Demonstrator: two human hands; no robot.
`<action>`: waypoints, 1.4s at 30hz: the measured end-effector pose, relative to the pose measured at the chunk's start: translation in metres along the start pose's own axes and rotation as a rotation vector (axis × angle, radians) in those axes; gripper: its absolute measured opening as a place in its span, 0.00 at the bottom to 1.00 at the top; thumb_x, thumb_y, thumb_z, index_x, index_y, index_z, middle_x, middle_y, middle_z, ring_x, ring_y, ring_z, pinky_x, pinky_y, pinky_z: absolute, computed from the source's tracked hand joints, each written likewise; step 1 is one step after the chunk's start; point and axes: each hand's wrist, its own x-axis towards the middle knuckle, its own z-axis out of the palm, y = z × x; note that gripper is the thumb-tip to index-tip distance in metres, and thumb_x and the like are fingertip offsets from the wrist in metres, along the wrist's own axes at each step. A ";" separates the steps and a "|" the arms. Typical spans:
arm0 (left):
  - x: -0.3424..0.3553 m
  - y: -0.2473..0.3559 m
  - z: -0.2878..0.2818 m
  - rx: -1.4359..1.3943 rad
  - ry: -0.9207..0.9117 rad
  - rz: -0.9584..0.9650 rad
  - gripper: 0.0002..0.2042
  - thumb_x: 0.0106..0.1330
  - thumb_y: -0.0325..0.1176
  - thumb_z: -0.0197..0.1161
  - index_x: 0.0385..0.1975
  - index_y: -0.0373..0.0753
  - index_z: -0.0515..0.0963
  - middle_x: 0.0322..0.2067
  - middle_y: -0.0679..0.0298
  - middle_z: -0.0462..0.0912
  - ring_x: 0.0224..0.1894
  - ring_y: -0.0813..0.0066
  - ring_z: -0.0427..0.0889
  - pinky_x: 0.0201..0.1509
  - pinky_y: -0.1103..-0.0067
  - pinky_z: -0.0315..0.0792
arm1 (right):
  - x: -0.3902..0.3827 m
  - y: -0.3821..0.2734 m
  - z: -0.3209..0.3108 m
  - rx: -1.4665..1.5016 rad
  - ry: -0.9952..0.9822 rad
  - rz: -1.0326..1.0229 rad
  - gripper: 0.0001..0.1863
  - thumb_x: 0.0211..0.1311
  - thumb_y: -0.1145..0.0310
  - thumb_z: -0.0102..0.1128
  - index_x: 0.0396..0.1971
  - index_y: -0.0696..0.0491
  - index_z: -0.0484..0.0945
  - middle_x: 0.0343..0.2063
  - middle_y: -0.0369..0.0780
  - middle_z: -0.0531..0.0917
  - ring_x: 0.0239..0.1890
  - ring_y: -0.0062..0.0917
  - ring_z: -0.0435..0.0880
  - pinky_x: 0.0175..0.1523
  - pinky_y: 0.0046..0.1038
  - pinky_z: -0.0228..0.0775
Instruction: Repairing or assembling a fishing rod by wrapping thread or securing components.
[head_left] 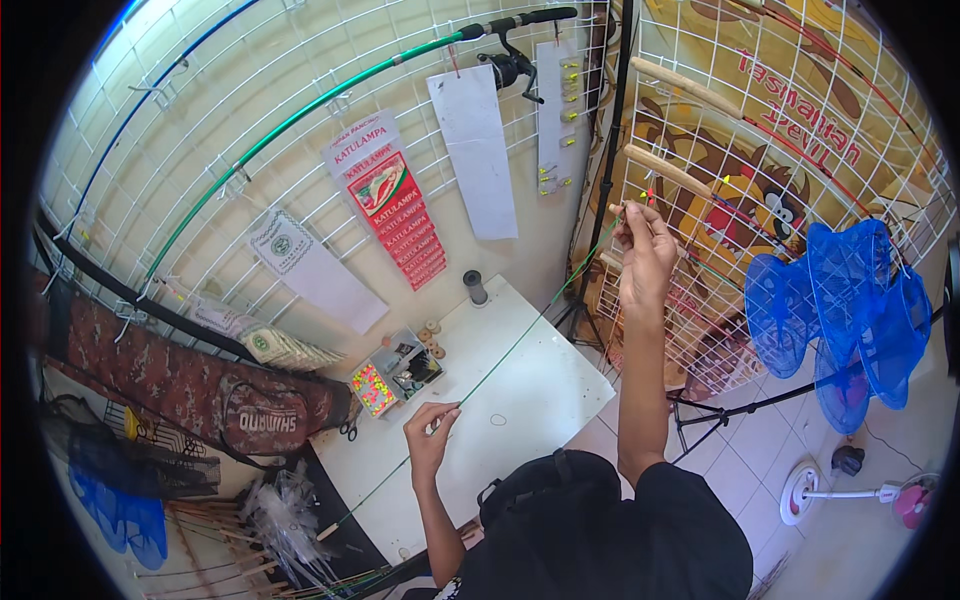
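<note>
A thin green rod point(511, 350) slants over the white table point(540, 395), from a pale handle point(327, 530) at lower left up to the upper right. My left hand point(432, 430) is closed in a pinch on it, low over the table. My right hand point(643, 250) is raised and pinches its upper part near a small yellow-and-red piece point(647, 196), whose attachment I cannot make out. An open case of bright small pieces point(373, 388), several wooden spools point(433, 340), a grey spool point(475, 288) and scissors point(349, 425) lie along the table's back and left.
Rods and a reel point(508, 68) hang on the left wire grid. The right grid holds rods point(685, 85) and blue nets point(840, 300). A camouflage bag point(190, 370) and clear plastic packaging point(280, 520) are at left. A stand point(700, 410) and small fan point(910, 505) are at right.
</note>
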 end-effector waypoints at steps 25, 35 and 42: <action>0.125 0.191 0.133 -0.469 -0.337 0.265 0.13 0.66 0.30 0.62 0.46 0.30 0.78 0.37 0.60 0.82 0.33 0.80 0.81 0.39 0.82 0.76 | -0.031 -0.020 0.020 -0.036 0.069 -0.142 0.05 0.63 0.73 0.60 0.36 0.58 0.77 0.31 0.37 0.82 0.31 0.12 0.75 0.38 0.14 0.66; 0.136 0.200 0.138 -0.482 -0.294 0.258 0.08 0.61 0.28 0.67 0.38 0.32 0.81 0.24 0.68 0.81 0.22 0.88 0.75 0.23 0.89 0.66 | -0.028 -0.026 0.017 -0.060 0.013 -0.109 0.06 0.63 0.71 0.61 0.35 0.59 0.78 0.31 0.37 0.82 0.31 0.13 0.74 0.41 0.16 0.67; 0.136 0.201 0.132 -0.485 -0.265 0.287 0.07 0.62 0.27 0.65 0.37 0.32 0.82 0.23 0.69 0.80 0.22 0.87 0.75 0.24 0.88 0.66 | -0.023 -0.018 0.011 0.071 -0.036 -0.064 0.08 0.60 0.72 0.64 0.37 0.61 0.81 0.31 0.37 0.83 0.32 0.15 0.76 0.41 0.17 0.68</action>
